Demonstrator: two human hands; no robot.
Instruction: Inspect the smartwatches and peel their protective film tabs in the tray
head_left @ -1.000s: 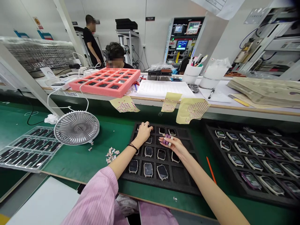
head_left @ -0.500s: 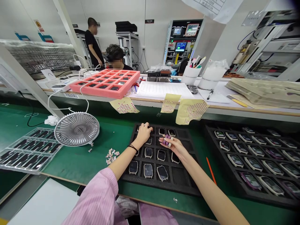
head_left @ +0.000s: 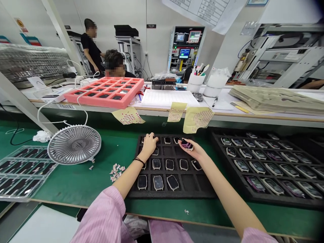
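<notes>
A black foam tray [head_left: 157, 194] on the green bench holds several watch-like pieces with pale frames. My left hand [head_left: 150, 144] rests over its upper left compartments, fingers bent downward; what the fingertips hold, if anything, is hidden. My right hand [head_left: 193, 149] is closed on purple-framed watch pieces [head_left: 186, 144] above the upper right part of the same tray. One pale-framed piece [head_left: 196, 164] lies partly under my right wrist. Some compartments at the lower right of the tray hold nothing.
A second black tray [head_left: 238, 179] of watches lies at the right. Small pale bits [head_left: 116, 172], a round fan [head_left: 74, 144] and a clear plastic tray [head_left: 35, 189] are leftward. A pink tray [head_left: 124, 101] sits on the shelf; two people are beyond.
The camera view has shifted, and the scene sits further left. My right hand has turned, so the purple pieces show their dark faces. My left hand stays over the tray's upper left.
</notes>
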